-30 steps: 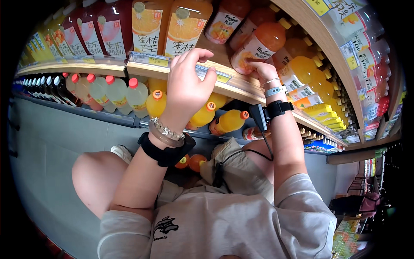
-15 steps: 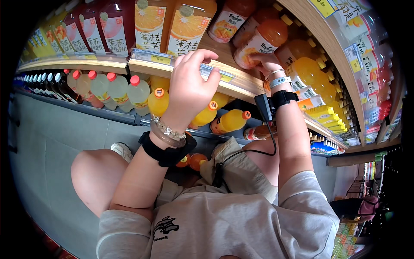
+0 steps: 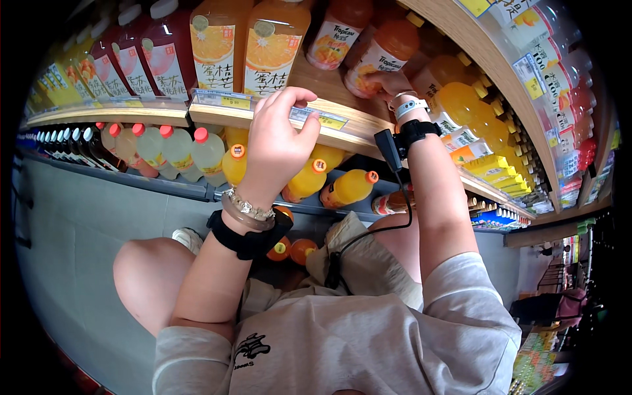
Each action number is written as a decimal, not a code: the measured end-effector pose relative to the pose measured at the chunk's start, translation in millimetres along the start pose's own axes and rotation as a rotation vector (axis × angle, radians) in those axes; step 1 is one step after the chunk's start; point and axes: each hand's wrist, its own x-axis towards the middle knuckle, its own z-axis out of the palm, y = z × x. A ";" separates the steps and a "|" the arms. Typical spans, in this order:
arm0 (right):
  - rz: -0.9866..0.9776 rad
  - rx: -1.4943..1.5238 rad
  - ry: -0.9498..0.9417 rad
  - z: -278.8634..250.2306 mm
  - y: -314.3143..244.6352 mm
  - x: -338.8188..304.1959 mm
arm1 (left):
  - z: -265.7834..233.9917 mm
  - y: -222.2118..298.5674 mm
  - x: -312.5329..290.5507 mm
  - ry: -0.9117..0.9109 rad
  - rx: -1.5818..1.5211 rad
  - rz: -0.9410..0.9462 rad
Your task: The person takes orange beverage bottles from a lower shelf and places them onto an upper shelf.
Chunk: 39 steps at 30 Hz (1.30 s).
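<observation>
My right hand reaches onto the wooden shelf, its fingers wrapped against the lower part of an orange-pink juice bottle. Part of that hand is hidden beside the bottle. Another bottle of the same kind stands to its left, and yellow juice bottles line up to the right. My left hand is raised in front of the shelf's edge strip, holding nothing, with thumb and loosely bent fingers apart.
Large orange juice bottles and dark red ones fill the shelf leftward. Below, red-capped bottles and orange-capped bottles stand on a lower shelf. Two orange bottles are by my legs. A cable hangs from my right wrist.
My right hand and the orange-pink bottle have moved slightly farther back on the shelf. The whole view has shifted a little; my left hand keeps its pose by the edge.
</observation>
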 end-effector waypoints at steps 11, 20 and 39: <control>0.004 -0.066 0.103 2.9 -0.9 13.2 | 0.9 -27.9 -18.8 -0.630 0.002 -0.398; -0.022 -0.099 0.019 2.2 -3.1 -14.3 | 35.9 -91.9 -108.0 -1.261 0.472 -0.303; -0.227 0.511 -0.056 17.7 -25.4 -166.1 | 36.9 -141.1 -194.6 -1.189 0.762 -0.185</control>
